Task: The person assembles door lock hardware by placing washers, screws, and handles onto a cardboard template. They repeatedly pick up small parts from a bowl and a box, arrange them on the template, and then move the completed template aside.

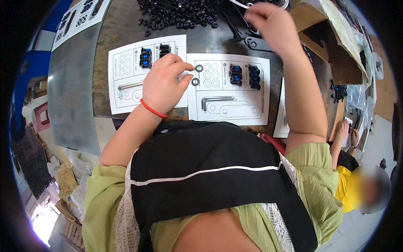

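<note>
My left hand [166, 82] hovers over the seam of two printed sheets, its index finger and thumb apart. Beside those fingertips, two black washers [199, 68] lie at the left edge of the right printed sheet [201, 111]. That sheet also carries black bolts with blue bands [236, 75] and black hex keys [217, 99]. More bolts [145, 58] and a hex key [129, 85] lie on the left printed sheet [117, 107], partly under my left hand. Farther right, my right hand [275, 29] is at a white-rimmed container [241, 4], fingers bunched; anything in them is hidden.
A heap of black nuts [180, 14] covers the far middle of the table. Near my right hand lie flat black brackets [258, 43] and an open cardboard box [336, 42]. Another printed sheet [79, 19] with parts sits far left. A person in yellow [345, 187] works at right.
</note>
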Demonstrator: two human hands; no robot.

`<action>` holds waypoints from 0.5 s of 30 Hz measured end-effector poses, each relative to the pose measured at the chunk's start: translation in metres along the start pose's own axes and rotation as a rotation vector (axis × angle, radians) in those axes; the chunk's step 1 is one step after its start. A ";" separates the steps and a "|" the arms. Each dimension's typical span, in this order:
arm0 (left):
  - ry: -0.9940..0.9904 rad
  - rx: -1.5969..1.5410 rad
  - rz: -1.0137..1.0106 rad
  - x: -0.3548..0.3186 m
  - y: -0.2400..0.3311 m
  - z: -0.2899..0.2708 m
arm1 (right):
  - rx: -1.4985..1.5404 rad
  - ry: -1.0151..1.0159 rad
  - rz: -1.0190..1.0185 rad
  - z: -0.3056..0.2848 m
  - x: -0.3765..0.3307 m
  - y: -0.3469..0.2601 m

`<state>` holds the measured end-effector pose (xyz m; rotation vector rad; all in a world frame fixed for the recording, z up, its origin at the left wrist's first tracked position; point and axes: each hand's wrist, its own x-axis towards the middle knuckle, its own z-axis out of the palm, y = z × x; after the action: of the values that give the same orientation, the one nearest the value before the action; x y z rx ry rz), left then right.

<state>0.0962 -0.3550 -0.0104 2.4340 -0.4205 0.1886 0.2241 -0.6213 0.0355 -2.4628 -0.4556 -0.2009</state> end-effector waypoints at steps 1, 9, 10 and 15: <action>-0.023 -0.018 -0.006 -0.002 0.003 0.000 | -0.003 -0.112 -0.024 -0.002 -0.021 -0.013; -0.287 -0.195 0.243 -0.009 0.023 -0.005 | 0.061 -0.268 0.187 -0.013 -0.131 -0.022; -0.359 -0.253 0.320 -0.007 0.027 -0.007 | 0.086 -0.237 0.229 -0.021 -0.142 -0.022; -1.105 -0.855 0.151 -0.013 0.049 -0.006 | 0.203 -0.193 0.361 -0.039 -0.205 -0.023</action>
<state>0.0668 -0.3844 0.0196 1.4488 -0.9109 -1.0929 0.0240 -0.6843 0.0285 -2.3234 -0.0975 0.2235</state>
